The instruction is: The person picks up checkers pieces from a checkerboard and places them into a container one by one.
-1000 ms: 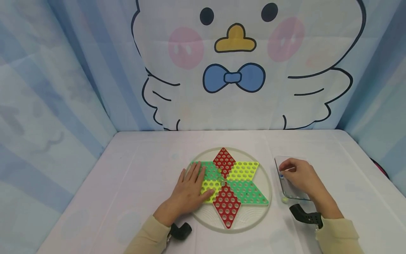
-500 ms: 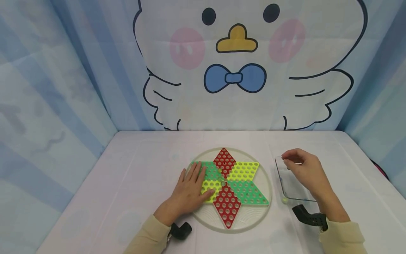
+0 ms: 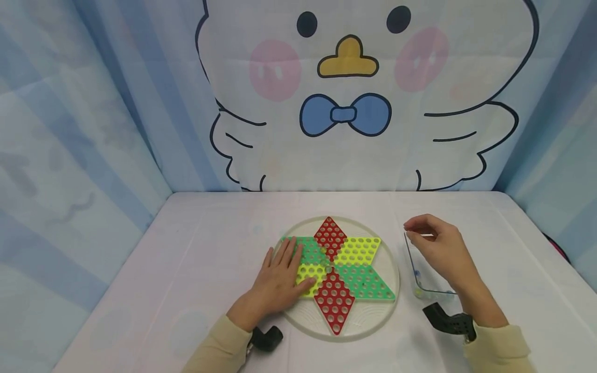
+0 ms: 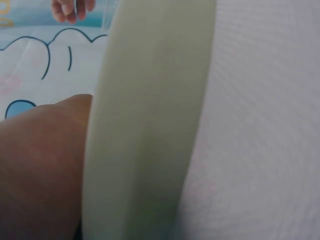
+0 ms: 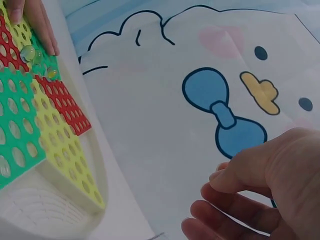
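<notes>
A round cream Chinese checkers board (image 3: 368, 321) lies on the table, its perforated star coloured red, yellow and green. My left hand (image 3: 280, 282) rests flat on the board's left side, fingers spread over the green and yellow points. A few clear marbles (image 5: 28, 53) sit near the star's middle. My right hand (image 3: 440, 251) hovers over the far left corner of a clear box (image 3: 431, 291). In the right wrist view, the thumb and index fingertips (image 5: 220, 177) of this hand come together, the other fingers loosely curved; I cannot tell whether something small is between them.
Blue and yellowish marbles (image 3: 417, 292) show by the box's near left corner. White cloth covers the table (image 3: 186, 248). A curtain (image 3: 345, 160) with a cartoon duck hangs behind, and blue striped curtains stand at both sides.
My right hand has come up from inside the box, first back and right, then left to the far left corner. My left hand and the board have stayed in place.
</notes>
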The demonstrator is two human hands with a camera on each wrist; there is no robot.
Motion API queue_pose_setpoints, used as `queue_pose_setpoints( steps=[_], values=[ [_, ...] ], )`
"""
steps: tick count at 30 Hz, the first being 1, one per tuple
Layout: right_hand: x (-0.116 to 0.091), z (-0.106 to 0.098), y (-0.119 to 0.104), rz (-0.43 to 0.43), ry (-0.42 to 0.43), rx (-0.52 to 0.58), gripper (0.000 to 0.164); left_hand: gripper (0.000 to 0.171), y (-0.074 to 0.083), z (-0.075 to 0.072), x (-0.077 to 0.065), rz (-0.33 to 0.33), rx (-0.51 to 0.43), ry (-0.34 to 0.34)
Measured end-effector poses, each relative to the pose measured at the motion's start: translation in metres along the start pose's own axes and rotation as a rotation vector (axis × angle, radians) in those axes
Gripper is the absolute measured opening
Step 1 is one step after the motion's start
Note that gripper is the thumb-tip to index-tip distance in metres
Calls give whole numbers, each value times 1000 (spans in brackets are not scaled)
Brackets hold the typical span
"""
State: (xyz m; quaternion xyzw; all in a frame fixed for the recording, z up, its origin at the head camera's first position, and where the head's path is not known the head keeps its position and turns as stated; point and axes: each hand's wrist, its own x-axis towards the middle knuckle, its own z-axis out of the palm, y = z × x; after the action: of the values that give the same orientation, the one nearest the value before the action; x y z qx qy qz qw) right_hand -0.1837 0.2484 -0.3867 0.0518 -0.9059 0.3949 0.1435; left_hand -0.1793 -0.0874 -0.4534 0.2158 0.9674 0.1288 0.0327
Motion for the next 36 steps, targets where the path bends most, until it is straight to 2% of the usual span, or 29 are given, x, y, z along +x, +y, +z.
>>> queue_pose_setpoints(
  steps=[7, 15, 20, 36],
  values=[
    [5, 14, -13, -54, -23, 17, 17, 84, -1, 1, 0, -3, 2, -5],
    [9, 33, -27, -49, -93, 67, 20, 84, 0, 0, 0, -3, -4, -11],
    [9, 43, -32, -45, -122, 98, 22, 84, 1, -2, -1, -5, -10, -17],
    [2, 66, -41, -117, -175, 170, 20, 84, 1, 0, 1, -11, 22, -18]
  ],
)
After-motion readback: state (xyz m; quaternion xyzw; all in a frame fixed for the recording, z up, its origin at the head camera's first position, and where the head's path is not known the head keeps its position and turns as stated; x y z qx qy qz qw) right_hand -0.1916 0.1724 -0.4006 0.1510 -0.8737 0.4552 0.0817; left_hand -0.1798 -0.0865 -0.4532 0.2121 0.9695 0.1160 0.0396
